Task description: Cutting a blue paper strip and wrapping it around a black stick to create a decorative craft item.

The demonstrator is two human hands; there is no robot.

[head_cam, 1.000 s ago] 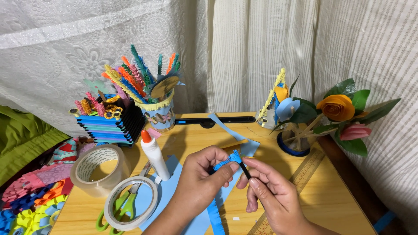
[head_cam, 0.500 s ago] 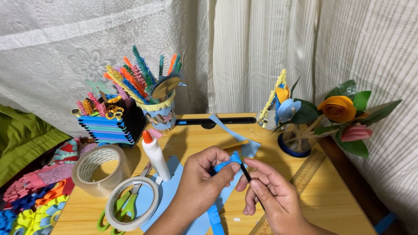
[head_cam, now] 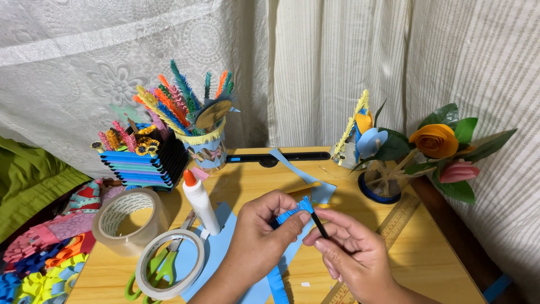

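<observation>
Two hands work low over the wooden table [head_cam: 427,247]: the left hand [head_cam: 264,231] pinches a fringed blue paper strip [head_cam: 292,211], the right hand [head_cam: 351,253] grips a thin black stick [head_cam: 319,225] against it. Beyond stand a glue bottle [head_cam: 199,202] and paper flowers [head_cam: 433,141].

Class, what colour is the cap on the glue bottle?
Orange, on the white glue bottle; the head view shows it clearly.

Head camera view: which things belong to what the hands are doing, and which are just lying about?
In use: fringed blue paper strip, thin black stick, left hand, right hand.
Lying about: glue bottle, tape rolls, green scissors, ruler, paper flowers.
</observation>
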